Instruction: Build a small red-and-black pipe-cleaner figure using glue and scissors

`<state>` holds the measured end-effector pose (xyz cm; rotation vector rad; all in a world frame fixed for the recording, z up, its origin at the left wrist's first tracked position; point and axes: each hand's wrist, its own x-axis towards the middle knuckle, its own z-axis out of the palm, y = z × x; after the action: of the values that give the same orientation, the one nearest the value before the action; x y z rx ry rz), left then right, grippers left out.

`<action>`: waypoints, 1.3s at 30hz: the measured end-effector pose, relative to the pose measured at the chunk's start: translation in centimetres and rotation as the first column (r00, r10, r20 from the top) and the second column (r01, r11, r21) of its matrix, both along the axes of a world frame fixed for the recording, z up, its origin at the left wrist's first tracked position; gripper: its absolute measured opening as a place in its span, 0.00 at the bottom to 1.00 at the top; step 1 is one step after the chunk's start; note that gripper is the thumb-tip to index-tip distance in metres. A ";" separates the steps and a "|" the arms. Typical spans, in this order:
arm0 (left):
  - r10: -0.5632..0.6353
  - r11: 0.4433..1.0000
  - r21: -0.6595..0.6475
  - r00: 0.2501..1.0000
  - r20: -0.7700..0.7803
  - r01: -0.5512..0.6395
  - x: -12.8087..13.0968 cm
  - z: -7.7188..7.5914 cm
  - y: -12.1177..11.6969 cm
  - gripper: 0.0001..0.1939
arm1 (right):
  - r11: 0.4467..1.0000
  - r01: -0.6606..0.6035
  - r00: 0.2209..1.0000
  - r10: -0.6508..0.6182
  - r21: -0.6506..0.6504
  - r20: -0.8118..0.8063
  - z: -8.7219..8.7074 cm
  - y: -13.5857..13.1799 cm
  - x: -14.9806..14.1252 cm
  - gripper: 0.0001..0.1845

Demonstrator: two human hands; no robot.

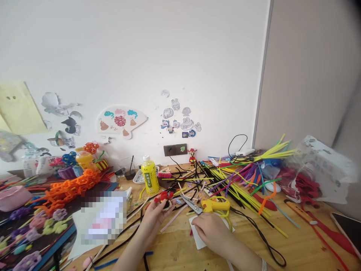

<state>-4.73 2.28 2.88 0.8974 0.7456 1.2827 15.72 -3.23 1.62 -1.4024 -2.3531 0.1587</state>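
Note:
My left hand point(156, 216) is closed around a small red and black fuzzy figure point(165, 196), pinched between thumb and fingers. Its lower part is hidden by the hand. Close by on the right, my right hand point(211, 231) has curled fingers and is closed on scissors point(193, 205). The silver blades come out above the knuckles and point up and left; the handles are mostly hidden behind the hand. Just beyond lies a yellow glue gun point(216, 204) with a black cord. A white paper piece point(199, 242) lies partly under my right hand.
A yellow drink bottle point(150, 177) stands behind my left hand. Yellow and black pipe cleaners point(231, 186) spread over the right of the wooden table point(175, 250). Fuzzy flowers point(38, 222) and an orange chain point(76, 186) fill the left. A plastic bag point(329, 169) sits far right.

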 end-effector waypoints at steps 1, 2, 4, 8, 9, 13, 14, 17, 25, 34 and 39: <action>-0.003 1.000 -0.009 1.000 -0.012 0.003 0.0 0.0 0.0 0.14 | 1.000 0.007 1.000 -0.007 0.015 0.027 0.0 0.0 0.0 0.13; -0.001 1.000 -0.016 1.000 -0.024 0.001 -0.1 0.0 0.0 0.14 | 1.000 0.012 0.999 -0.013 0.026 0.051 -0.1 0.0 0.0 0.13; 0.010 1.000 -0.019 0.999 -0.039 -0.010 -0.1 0.0 0.0 0.16 | 0.999 0.013 0.996 -0.017 0.042 0.083 -0.2 0.0 0.0 0.12; 0.019 1.000 -0.005 0.999 -0.025 -0.019 -0.2 0.1 0.1 0.18 | 0.998 0.008 0.994 -0.014 0.058 0.108 -0.3 0.1 0.1 0.12; 0.017 1.000 -0.002 1.000 -0.019 -0.017 -0.1 0.1 0.0 0.18 | 0.998 0.006 0.993 -0.013 0.060 0.114 -0.3 0.1 0.1 0.12; 0.006 1.000 0.000 1.000 -0.027 -0.006 0.0 0.3 -0.3 0.18 | 0.998 0.006 0.992 -0.015 0.068 0.129 -0.3 0.2 0.1 0.12; 0.007 1.000 0.004 0.999 -0.054 -0.007 0.1 0.3 -0.3 0.18 | 0.997 0.009 0.992 -0.018 0.072 0.128 -0.4 0.2 0.1 0.12; 0.032 0.999 0.039 0.991 -0.133 -0.027 0.3 0.1 -0.4 0.19 | 0.997 0.009 0.992 -0.019 0.079 0.123 -0.4 0.3 0.1 0.12; -0.025 0.995 0.089 0.989 -0.143 0.038 0.4 -0.4 -0.6 0.13 | 0.999 0.035 0.999 -0.035 0.010 -0.011 -0.2 0.1 0.1 0.13; -0.232 0.919 0.238 0.918 -0.322 0.315 1.7 0.7 -3.3 0.11 | 0.936 -0.221 0.769 -0.006 -0.274 -0.640 -0.2 -0.2 -0.9 0.14; -0.247 0.903 0.258 0.907 -0.341 0.343 2.0 0.5 -3.5 0.11 | 0.863 -0.370 0.531 -0.109 -0.346 -0.840 -0.7 0.2 -1.1 0.18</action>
<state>-2.70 -1.24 3.35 1.4345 0.6141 1.0129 14.66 -2.99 0.94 -0.9376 -1.5786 1.2752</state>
